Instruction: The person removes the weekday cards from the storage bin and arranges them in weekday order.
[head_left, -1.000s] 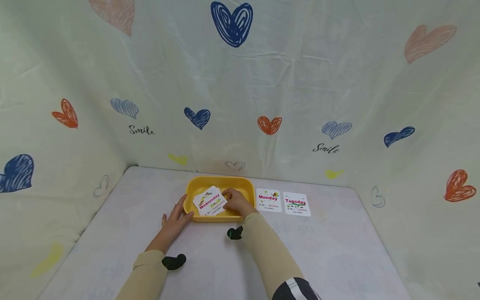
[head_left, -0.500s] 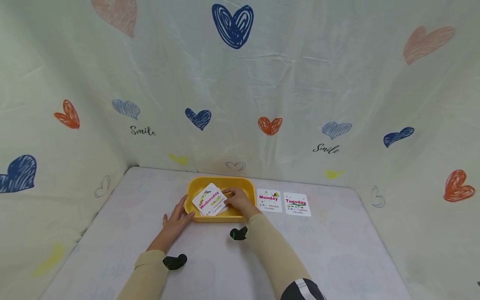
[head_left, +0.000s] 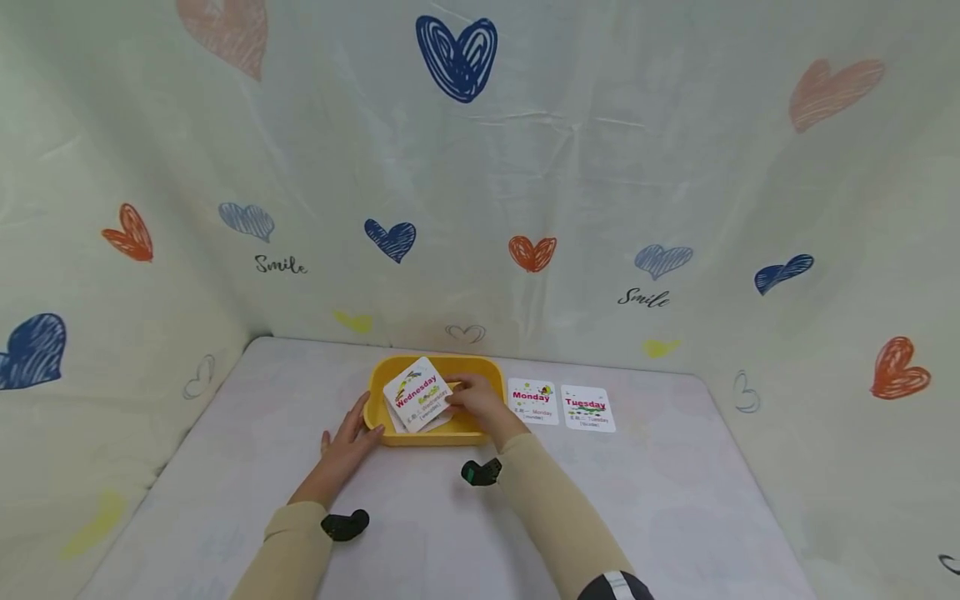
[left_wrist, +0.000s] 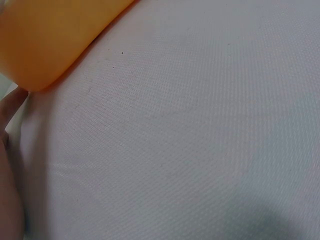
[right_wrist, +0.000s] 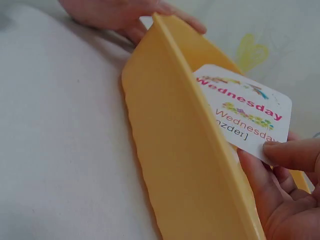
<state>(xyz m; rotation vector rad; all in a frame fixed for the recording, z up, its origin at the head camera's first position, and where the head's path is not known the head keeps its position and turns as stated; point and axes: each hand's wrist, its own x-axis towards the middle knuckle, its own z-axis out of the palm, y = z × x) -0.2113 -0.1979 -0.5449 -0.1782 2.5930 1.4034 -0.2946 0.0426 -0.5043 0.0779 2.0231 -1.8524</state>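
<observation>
- Head view: the Wednesday card (head_left: 417, 393) is being held tilted over the left half of the yellow plastic tray (head_left: 420, 442), its right corner being pinched by the right hand (head_left: 480, 403), which is being held over the tray's interior.
- Head view: the tray's left end is being touched by the left hand (head_left: 347, 446), its fingers being held fairly straight.
- Head view: white card edges (head_left: 438, 422) are being partly covered inside the tray, under the Wednesday card.
- Head view: just beside the tray's right end, the Monday card (head_left: 533, 402) is being displayed face up; farther right of the tray, the Tuesday card (head_left: 588, 409) is being displayed likewise.
- Head view: the tray is being supported by a white-covered table (head_left: 420, 542), and a heart-printed fabric backdrop (head_left: 315, 167) is being seen behind the tray.
- Left wrist view: the tray's lower edge is being touched by a fingertip; the rest of the left hand is being mostly cut off, so its hold cannot be told here.
- Right wrist view: the Wednesday card's printed face is being pressed by the right thumb above the tray's rim; whether the rim is being touched by the card cannot be told.
</observation>
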